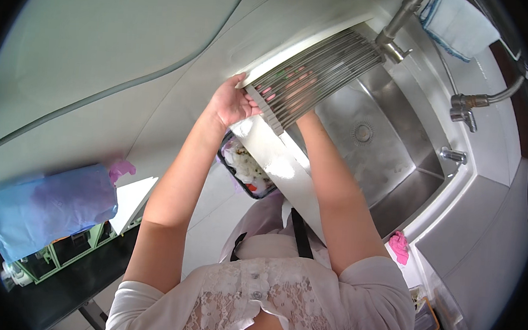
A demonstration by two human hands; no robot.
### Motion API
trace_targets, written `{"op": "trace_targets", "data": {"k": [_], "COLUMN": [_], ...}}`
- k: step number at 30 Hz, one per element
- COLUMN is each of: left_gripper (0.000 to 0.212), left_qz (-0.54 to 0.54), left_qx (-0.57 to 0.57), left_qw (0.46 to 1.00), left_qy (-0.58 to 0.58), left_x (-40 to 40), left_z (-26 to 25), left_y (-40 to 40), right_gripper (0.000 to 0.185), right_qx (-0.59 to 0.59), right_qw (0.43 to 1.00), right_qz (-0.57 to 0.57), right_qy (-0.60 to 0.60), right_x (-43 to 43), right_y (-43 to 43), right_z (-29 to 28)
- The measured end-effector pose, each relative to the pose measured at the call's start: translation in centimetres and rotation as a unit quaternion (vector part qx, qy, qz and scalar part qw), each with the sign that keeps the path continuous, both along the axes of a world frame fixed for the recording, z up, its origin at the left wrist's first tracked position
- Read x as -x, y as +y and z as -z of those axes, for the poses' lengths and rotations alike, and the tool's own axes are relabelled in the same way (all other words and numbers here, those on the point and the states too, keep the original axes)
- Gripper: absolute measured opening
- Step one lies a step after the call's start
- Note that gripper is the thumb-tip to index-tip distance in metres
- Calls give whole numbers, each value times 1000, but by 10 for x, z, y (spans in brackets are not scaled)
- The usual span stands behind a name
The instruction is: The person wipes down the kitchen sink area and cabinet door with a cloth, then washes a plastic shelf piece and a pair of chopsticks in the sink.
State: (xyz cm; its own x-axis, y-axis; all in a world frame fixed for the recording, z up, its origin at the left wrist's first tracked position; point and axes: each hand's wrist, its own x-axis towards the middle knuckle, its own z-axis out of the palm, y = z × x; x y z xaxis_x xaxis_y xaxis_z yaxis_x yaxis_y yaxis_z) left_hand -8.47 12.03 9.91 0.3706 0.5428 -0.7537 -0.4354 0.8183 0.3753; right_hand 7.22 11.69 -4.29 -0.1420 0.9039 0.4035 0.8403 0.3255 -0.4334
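A roll-up metal drying rack (315, 73) spans the far left part of a stainless steel sink (384, 127). My left hand (238, 101) is at the rack's near left end, palm up, its fingertips reaching under the end strip; whether it grips the strip I cannot tell. Beneath the rods is my right hand (301, 88), seen through the gaps with its fingers spread. Something small and green shows near its fingertips, too hidden to name. The faucet (393, 48) stands at the rack's far end.
Below the sink's left edge sits a waste bin (262, 194) with a lined, filled inside. A pink cloth (398, 248) lies at the right rim. A towel (458, 27) hangs at the upper right. A blue-covered object (53, 202) stands at left, and a grey hose (147, 78) runs along the wall.
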Motion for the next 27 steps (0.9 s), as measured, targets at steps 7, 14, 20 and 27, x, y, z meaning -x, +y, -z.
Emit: {"op": "trace_targets", "data": {"k": [7, 14, 20, 27], "left_gripper": [35, 29, 24, 45], "left_qz": [-101, -54, -8, 57], "left_qx": [-1, -164, -293, -146], "left_qw": [990, 936, 922, 988], "left_qy": [99, 308, 252, 8], "left_x": [-9, 0, 6, -13], "left_z": [57, 61, 44, 2], "left_y": [-11, -10, -9, -17], "right_gripper": [28, 30, 40, 35], "right_qx": [322, 191, 264, 168], "right_qw": [920, 938, 962, 964], "right_qz": [161, 155, 27, 70], "right_qy": [156, 244, 61, 192], "right_x": [-56, -62, -25, -30], "right_y": [-96, -170, -210, -220], "right_z": [-14, -85, -102, -106]}}
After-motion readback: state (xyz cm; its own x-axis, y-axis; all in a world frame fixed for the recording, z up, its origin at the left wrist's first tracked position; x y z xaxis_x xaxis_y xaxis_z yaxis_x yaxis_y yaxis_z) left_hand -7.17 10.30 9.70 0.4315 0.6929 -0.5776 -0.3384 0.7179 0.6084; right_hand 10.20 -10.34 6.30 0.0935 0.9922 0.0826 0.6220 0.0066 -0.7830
